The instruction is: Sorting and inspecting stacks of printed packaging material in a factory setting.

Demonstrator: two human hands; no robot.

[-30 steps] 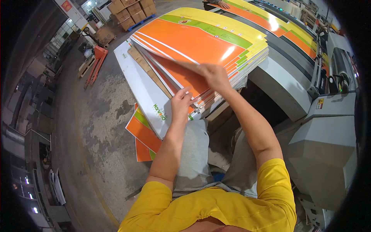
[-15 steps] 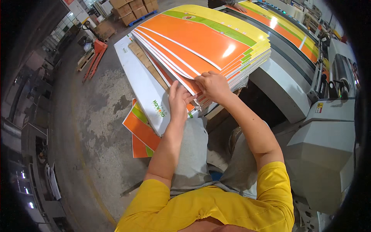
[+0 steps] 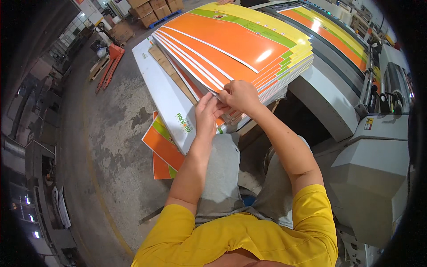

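Observation:
A thick stack of glossy printed sheets (image 3: 227, 38), orange, green and yellow with white edges, lies fanned out in front of me. At its near corner my right hand (image 3: 241, 96) is closed, pinching a sheet's edge between thumb and fingers. Close beside it, almost touching, my left hand (image 3: 207, 116) has its fingers curled around the sheet edges at the same corner. Its fingertips are partly hidden there. Under the stack's left side lie a white printed board (image 3: 162, 95) and a brown cardboard strip (image 3: 171, 73).
On the right stands a large machine (image 3: 331, 91) with another printed sheet (image 3: 329, 35) on its bed. Another person's hand (image 3: 224, 2) rests at the stack's far edge. Loose printed sheets (image 3: 164, 140) lie low at the left. Farther off are an orange pallet jack (image 3: 111, 64) and cardboard boxes (image 3: 151, 11).
My right hand has shifted slightly left and down, closer to my left hand, whose fingers have curled in. The other person's hand has moved from the machine to the stack's far edge.

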